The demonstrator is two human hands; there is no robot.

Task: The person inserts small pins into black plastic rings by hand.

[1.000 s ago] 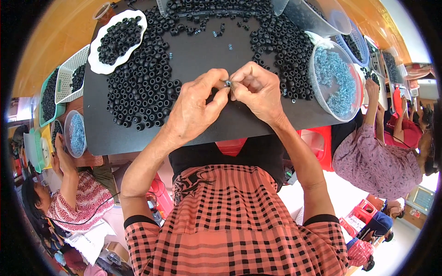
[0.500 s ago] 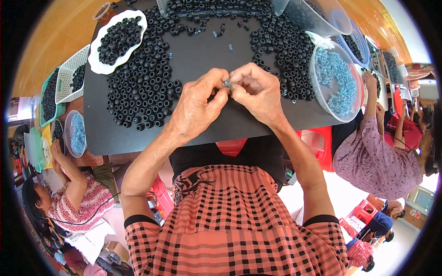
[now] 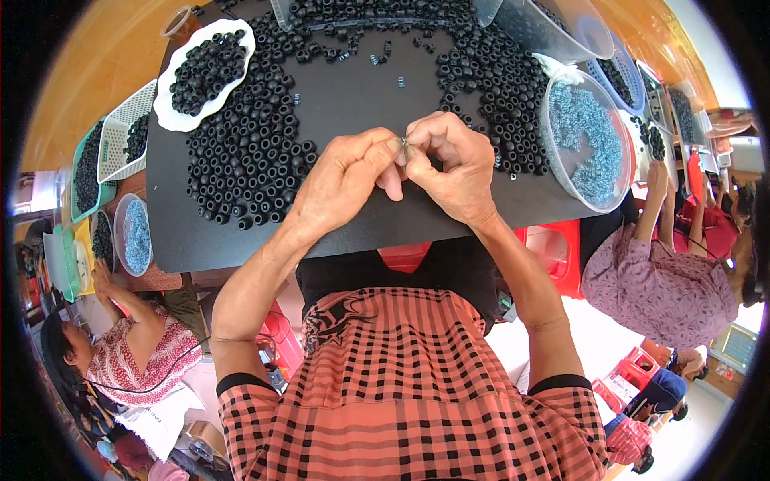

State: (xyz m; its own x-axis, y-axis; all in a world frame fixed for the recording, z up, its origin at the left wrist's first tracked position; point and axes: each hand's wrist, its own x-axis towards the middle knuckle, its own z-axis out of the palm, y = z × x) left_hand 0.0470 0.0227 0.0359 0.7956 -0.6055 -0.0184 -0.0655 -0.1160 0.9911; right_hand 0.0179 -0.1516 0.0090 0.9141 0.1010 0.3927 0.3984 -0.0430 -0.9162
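Over the dark table [image 3: 357, 80], my left hand [image 3: 345, 172] and my right hand [image 3: 455, 167] meet with their fingertips pinched together. Between them is a small shiny metal spring [image 3: 403, 142], mostly covered by the fingers. Loose springs lie on the tabletop beyond, one spring [image 3: 401, 82] straight ahead of the hands. Heaped to the left are many small black ring-shaped plastic parts [image 3: 249, 152], and more black parts [image 3: 505, 96] lie to the right. A round clear tub [image 3: 553, 172] by my right hand holds a mass of bluish springs [image 3: 597, 172].
A white scalloped plate [image 3: 167, 104] piled with black parts stands at the far left. Clear bins [image 3: 553, 32] of black parts line the far side. Co-workers sit at both sides: one in a red patterned top [image 3: 144, 353], another in a purple top [image 3: 658, 280]. A red stool [image 3: 553, 248] stands below.
My fingertips have shifted slightly right, and some left fingers now point downward. The co-worker on the right has moved an arm down.
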